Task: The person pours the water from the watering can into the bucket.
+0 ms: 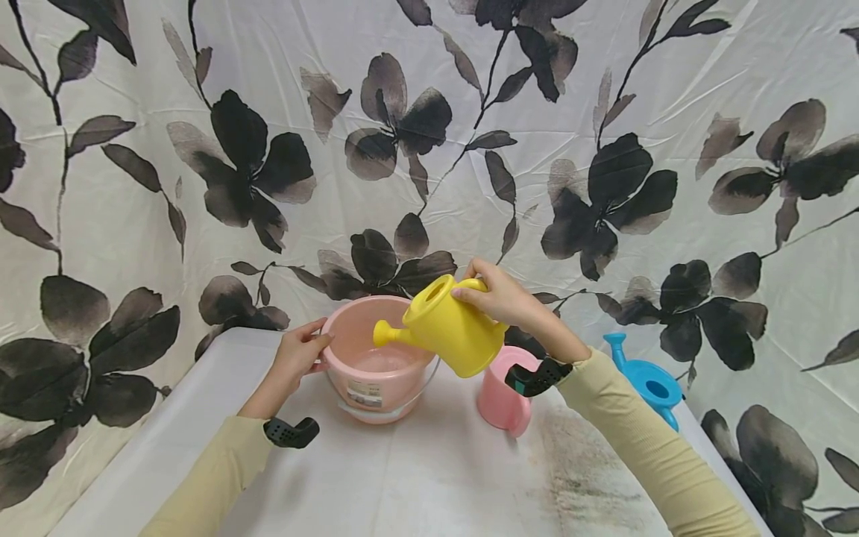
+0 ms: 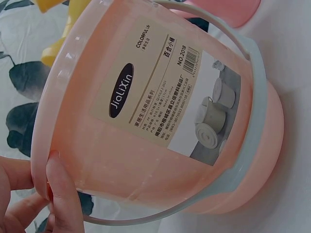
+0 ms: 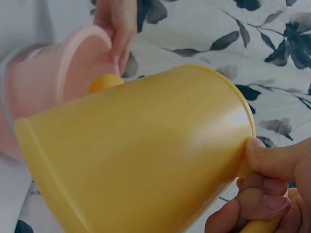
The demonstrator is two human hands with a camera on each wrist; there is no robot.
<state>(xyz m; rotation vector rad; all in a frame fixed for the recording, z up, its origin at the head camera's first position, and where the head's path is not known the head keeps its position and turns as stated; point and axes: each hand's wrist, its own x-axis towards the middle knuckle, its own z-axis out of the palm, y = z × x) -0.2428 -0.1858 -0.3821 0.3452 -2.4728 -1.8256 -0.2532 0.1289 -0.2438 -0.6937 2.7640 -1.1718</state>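
A pink bucket point(image 1: 379, 380) with a grey carrying handle and a paper label point(image 2: 160, 92) stands on the white table. My left hand point(image 1: 298, 352) pinches its rim on the left side, thumb outside in the left wrist view. Above the bucket's right side, my right hand point(image 1: 496, 294) grips the handle of a yellow watering can point(image 1: 456, 332). The can is tilted to the left, and its spout point(image 1: 392, 334) reaches over the bucket's opening. In the right wrist view the can's body point(image 3: 141, 150) hides part of the bucket.
A pink watering can point(image 1: 499, 395) stands just right of the bucket, partly behind the right wrist. Farther right, a blue watering can point(image 1: 649, 384) sits near the table's edge. Floral cloth point(image 1: 268, 45) hangs behind the table point(image 1: 376, 485), which has a dark smudge at right.
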